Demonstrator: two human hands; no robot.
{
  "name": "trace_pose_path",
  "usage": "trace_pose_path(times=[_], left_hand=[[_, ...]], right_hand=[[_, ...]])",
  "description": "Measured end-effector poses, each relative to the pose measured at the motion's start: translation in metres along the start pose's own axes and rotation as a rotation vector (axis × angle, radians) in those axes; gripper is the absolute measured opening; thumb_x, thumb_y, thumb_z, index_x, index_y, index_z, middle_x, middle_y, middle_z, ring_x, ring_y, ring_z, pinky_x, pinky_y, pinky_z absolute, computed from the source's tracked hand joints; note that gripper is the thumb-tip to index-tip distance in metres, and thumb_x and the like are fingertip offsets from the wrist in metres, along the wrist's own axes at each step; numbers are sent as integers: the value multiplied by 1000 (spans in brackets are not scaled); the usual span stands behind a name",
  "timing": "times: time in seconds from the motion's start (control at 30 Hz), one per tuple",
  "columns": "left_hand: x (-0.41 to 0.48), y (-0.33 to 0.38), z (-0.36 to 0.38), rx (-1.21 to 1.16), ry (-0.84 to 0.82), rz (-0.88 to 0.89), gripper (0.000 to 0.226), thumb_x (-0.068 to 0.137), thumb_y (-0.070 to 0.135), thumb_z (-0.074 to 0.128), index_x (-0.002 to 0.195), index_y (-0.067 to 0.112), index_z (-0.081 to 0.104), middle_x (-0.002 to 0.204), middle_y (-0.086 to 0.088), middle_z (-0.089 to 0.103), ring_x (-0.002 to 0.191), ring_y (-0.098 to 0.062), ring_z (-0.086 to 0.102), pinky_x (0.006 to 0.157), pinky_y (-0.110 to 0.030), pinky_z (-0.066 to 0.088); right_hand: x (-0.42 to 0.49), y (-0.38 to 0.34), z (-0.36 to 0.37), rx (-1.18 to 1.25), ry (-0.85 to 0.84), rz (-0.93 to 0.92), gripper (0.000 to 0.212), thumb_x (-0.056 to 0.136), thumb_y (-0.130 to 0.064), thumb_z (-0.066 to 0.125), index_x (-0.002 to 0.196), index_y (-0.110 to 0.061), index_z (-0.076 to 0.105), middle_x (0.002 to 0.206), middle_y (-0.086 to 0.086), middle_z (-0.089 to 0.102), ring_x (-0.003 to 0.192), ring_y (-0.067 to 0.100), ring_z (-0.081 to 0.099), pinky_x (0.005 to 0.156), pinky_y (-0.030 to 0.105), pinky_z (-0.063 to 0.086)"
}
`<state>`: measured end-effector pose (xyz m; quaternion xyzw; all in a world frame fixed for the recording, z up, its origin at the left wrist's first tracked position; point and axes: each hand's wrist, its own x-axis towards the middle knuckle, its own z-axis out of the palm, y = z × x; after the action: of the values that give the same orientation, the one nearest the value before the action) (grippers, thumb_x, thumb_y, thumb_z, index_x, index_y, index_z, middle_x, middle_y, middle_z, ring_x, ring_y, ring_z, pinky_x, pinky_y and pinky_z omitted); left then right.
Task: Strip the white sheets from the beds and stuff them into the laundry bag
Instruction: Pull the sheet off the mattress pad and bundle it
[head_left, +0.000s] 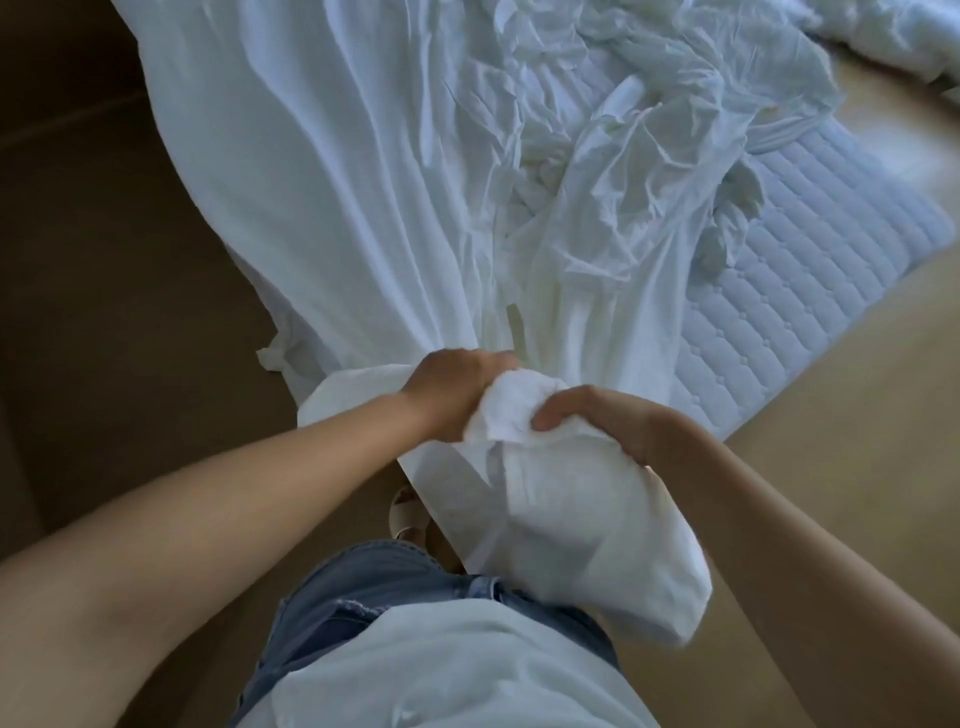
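Sheet (363, 208): plain white. Mattress (831, 249): white, quilted in parallel stitched rows with small dots. Floor (857, 389): tan, darker brown at left. Jeans (374, 587): faded blue denim. Top (441, 675): white. Sandal (408, 514): apparently cream; partly hidden, so shade uncertain.

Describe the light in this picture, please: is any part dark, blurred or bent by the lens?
Head view: soft light, no glare; the white sheet is bright, the floor at left lies in shadow; the wide lens bows the mattress edge; left hand and right hand look sharp.
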<state>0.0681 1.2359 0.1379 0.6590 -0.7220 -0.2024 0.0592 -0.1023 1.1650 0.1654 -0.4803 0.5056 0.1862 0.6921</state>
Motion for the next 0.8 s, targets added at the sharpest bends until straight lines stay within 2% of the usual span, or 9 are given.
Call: trace_pose_path(times=[0.17,0.23,0.3,0.4,0.5,0.57,0.63,0.7,0.8], left_hand=[[17,-4,-26,-486,-470,-344,26,74,16,74,96,10,63,91,-6,65,85,-25,63,76,-36,54],[23,3,-35,-552,-556,-432,20,80,14,71,91,11,55,76,1,57,65,-11,55,58,-22,48],[22,7,-42,-691,-572,-477,22,82,15,70,97,13,54,75,1,57,64,-8,56,54,-18,45],[14,2,-34,-837,-621,-367,63,69,30,80,122,13,50,113,-5,62,106,-18,61,85,-30,54],[-2,0,-6,-26,-277,-43,115,57,55,80,146,30,11,145,-5,27,133,-24,28,109,-47,31],[-13,-1,17,226,144,253,99,61,59,72,141,26,24,134,-11,46,118,-30,49,93,-48,44],[-13,-2,23,128,350,282,58,74,52,61,121,21,51,94,-6,66,77,-26,66,62,-34,51],[-4,-1,7,24,116,67,36,79,47,59,105,23,60,85,0,65,73,-23,63,62,-31,49],[6,-4,-7,-271,-254,-223,16,71,27,74,76,23,59,76,4,60,76,-20,57,65,-30,45]], right_hand=[[-7,14,18,-659,386,-621,109,59,-56,77,145,-32,15,141,3,32,130,19,32,107,35,30],[5,31,30,-981,578,-726,107,52,-59,78,135,-23,21,138,16,38,121,34,43,94,44,39],[15,34,36,-898,774,-807,81,56,-37,85,116,-11,38,108,16,56,90,37,58,70,35,40],[17,17,28,-587,647,-599,55,65,-23,78,112,-13,53,92,-2,56,81,22,54,68,28,37],[15,5,7,-146,297,-369,51,43,-18,66,94,-14,66,76,-7,67,78,17,61,65,22,46],[12,3,-5,28,100,-189,52,35,-16,63,86,-10,69,74,5,70,76,26,64,71,28,48],[5,3,-5,52,-10,-21,52,40,-15,60,91,-7,69,78,15,69,71,30,65,72,32,50],[4,2,1,-1,-20,1,58,52,-22,58,108,-11,64,89,14,70,77,28,65,77,35,50],[3,1,10,-422,196,-269,90,68,-39,76,144,-31,29,133,6,47,113,22,50,97,36,42]])
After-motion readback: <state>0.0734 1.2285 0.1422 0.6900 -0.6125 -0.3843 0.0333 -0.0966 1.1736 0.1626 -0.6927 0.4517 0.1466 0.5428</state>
